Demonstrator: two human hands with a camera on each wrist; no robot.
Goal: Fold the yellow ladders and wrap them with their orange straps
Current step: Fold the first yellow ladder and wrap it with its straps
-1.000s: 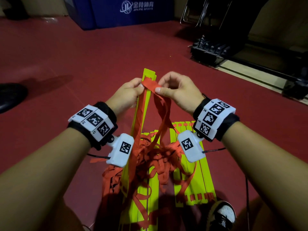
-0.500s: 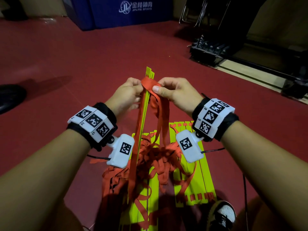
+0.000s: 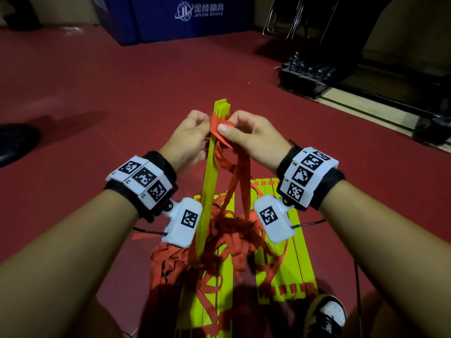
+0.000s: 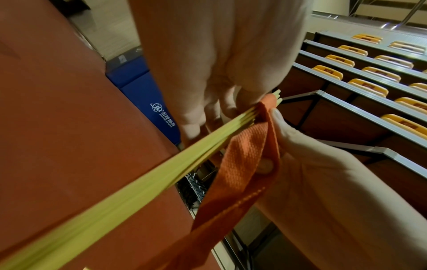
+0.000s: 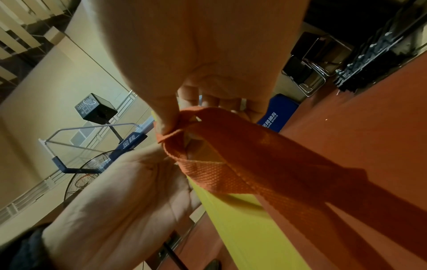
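You hold coarse woven orange strap point(image 5: 231, 164) cloth against smooth, matt yellow plastic ladder slats point(image 3: 211, 172) above matt red floor point(image 3: 97, 93).

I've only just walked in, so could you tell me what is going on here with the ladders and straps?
A person is bundling yellow ladder slats. Both hands hold a raised stack near its top: the left hand grips it while the right hand pinches an orange strap looped round it. More slats lie flat on the red floor under a loose tangle of straps, so wrapping is barely begun.
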